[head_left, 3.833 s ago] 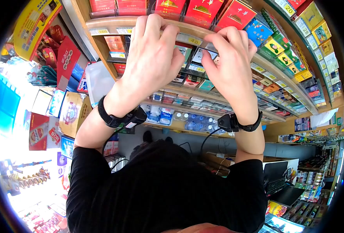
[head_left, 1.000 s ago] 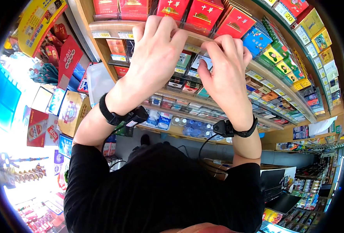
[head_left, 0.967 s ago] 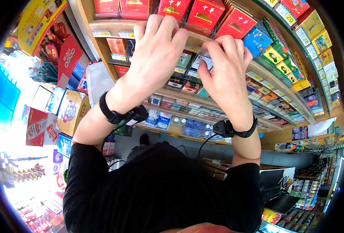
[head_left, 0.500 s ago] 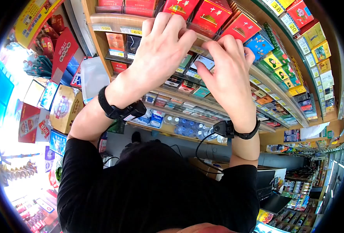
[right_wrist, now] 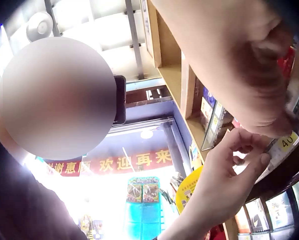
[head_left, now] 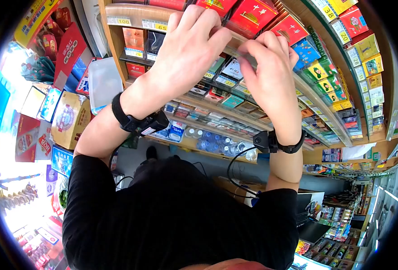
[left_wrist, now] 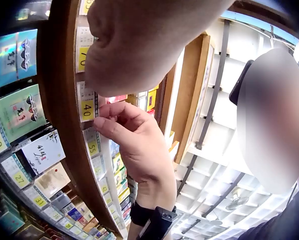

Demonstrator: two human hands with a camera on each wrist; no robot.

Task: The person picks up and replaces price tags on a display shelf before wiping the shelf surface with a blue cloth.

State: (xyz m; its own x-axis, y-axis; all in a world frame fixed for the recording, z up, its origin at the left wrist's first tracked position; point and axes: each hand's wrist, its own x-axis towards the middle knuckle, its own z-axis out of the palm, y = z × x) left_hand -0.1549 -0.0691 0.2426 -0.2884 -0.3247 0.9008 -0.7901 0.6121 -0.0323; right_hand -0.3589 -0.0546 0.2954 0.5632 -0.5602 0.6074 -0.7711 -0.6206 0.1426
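Observation:
Both hands are at a wooden shelf edge with a clear price strip (head_left: pixel 136 16). The left hand (head_left: pixel 185 56) bends its fingers over the edge; in the right wrist view the left hand's (right_wrist: pixel 217 182) thumb and index pinch the strip beside the yellow 40 label (right_wrist: pixel 287 141). To its right, the right hand (head_left: pixel 273 83) has curled fingers on the same edge. In the left wrist view the right hand (left_wrist: pixel 139 145) pinches the strip between the 40 label (left_wrist: pixel 87 109) and the 55 label (left_wrist: pixel 93 146). Their fingertips are partly hidden in the head view.
Red packs (head_left: pixel 254 17) stand above the edge, a white box (head_left: pixel 234 69) and other packs below it. Bottles (head_left: pixel 217 143) sit on a low shelf. Left are a clear plastic bin (head_left: pixel 105 83) and a carton (head_left: pixel 71 120). Black cables hang from the wrist cameras.
The head view has shifted, so the shelves appear farther up and the floor items farther left. The right thumb has drawn closer to the shelf edge, while both hands stay along it.

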